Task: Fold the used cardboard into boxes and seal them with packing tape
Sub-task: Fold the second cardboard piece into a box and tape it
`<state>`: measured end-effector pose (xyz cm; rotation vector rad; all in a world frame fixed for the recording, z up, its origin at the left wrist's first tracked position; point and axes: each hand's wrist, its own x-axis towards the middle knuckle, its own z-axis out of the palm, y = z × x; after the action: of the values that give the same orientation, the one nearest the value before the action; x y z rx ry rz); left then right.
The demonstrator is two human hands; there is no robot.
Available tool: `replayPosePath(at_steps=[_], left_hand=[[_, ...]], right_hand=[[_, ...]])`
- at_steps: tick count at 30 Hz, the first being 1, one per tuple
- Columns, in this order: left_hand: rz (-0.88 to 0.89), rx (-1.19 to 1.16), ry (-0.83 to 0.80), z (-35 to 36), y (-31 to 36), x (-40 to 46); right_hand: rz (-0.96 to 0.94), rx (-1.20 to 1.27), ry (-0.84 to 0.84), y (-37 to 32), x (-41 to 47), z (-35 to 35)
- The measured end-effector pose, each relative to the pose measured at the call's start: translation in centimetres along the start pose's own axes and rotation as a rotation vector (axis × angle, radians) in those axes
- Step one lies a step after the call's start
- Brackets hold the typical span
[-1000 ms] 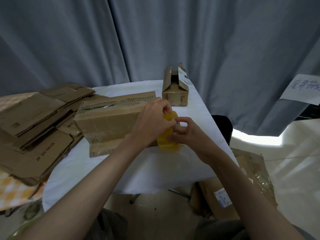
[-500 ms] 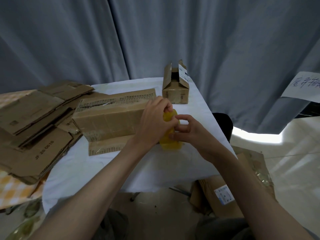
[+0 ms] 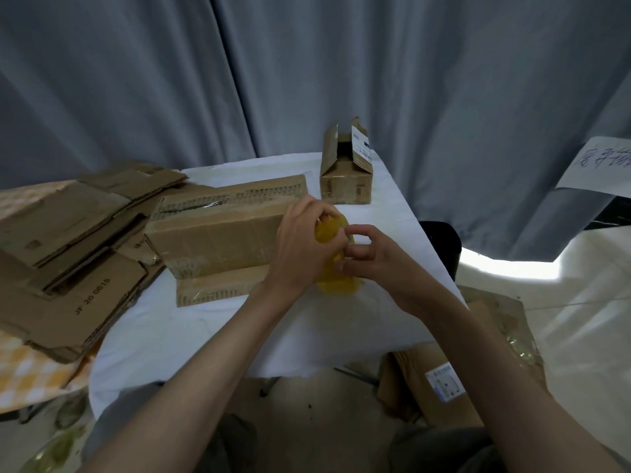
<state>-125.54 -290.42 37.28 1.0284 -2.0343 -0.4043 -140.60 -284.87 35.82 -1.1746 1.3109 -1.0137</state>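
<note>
Makeshift packing spot: grey curtain backdrop, cloth-covered table, flattened cardboard stacks, floor scraps.

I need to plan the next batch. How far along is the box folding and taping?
Early. Done: the small box stands folded, top flaps open. In hand: both hands, left hand and right hand, work the yellow tape roll beside the long box. Left: the flat cardboard pile is unfolded.

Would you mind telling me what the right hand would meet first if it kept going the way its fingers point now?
Most likely the yellow tape roll, which the right hand already pinches; just beyond it lies the left hand gripping that roll. Depth is hard to judge.
</note>
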Motion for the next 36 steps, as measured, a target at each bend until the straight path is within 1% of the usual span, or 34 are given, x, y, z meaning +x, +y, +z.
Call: replayPosePath(at_steps=[6,11,14,23,26,33,36], left_hand=[[0.016,0.019,0.078,0.0,0.2,-0.2],[0.005,0.009,-0.006,0.0,0.0,0.5],[0.008,0.009,-0.018,0.2,-0.3,0.6],[0.043,-0.004,0.093,1.0,-0.5,0.0],[0.047,-0.011,0.104,1.1,-0.4,-0.1],[0.079,0.041,0.08,0.8,-0.3,-0.3],[0.054,0.022,0.022,-0.1,-0.5,-0.3]], right_hand=[[-0.012,0.006,-0.01,-0.1,0.0,-0.1],[-0.01,-0.007,-0.04,-0.3,0.0,-0.3],[-0.008,-0.01,-0.049,-0.3,0.0,-0.4],[-0.018,0.004,-0.08,0.4,0.5,-0.8],[-0.013,0.006,-0.084,0.5,0.6,-0.8],[-0.018,0.006,-0.089,0.6,0.5,-0.9],[-0.019,-0.012,-0.096,0.5,0.5,-1.0]])
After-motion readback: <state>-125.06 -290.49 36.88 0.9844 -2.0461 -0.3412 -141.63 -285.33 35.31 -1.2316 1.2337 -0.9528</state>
